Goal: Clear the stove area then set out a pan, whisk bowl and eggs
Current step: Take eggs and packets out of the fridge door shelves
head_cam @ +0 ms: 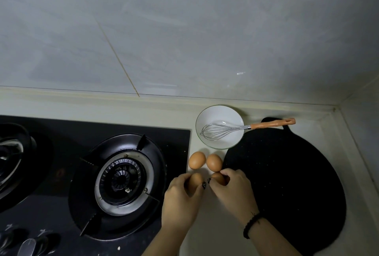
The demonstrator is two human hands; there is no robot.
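Observation:
Two brown eggs lie on the pale counter between stove and pan, one on the left (197, 160) and one on the right (214, 162). Just in front of them my left hand (181, 200) grips a third egg (194, 181), and my right hand (233, 191) grips a fourth egg (217, 178); both eggs are low over the counter, partly hidden by fingers. Behind the eggs stands a white bowl (220, 113) with a wire whisk (221, 130) in it, its orange handle pointing right. A flat black pan (287, 177) lies on the counter at the right.
A black gas stove (170, 138) fills the left, with a bare burner (123, 175) near my left hand and a dark pot (14, 153) at the far left edge. Knobs (30, 243) sit at the front. Tiled walls close the back and right corner.

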